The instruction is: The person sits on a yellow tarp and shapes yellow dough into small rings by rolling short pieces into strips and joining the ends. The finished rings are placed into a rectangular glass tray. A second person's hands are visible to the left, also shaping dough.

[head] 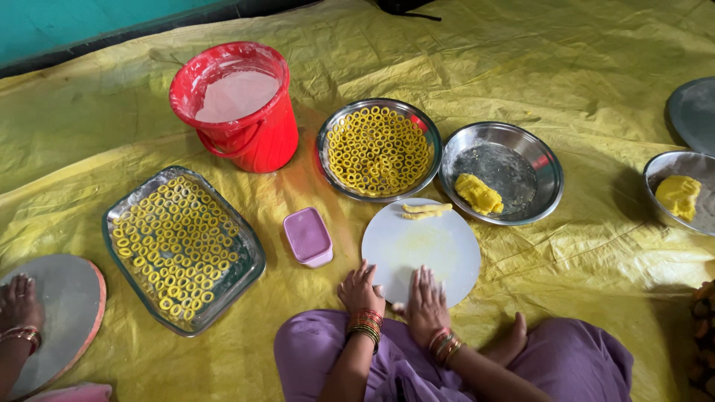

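Single head-worn view, looking steeply down and forward from seated wearer's height, facing across crinkled yellow plastic floor sheet point(521, 67); near range, wearer's lap at bottom edge, teal wall point(67, 26) showing at top left.

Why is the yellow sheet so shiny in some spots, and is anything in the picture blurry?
In the head view, soft light glares off the crinkled yellow sheet, brightest near the top. The steel bowl shines and casts a soft shadow to its right. The red bucket tints the sheet beside it orange. The left hand and right hand on the white board look slightly soft; the dough rings stay sharp.
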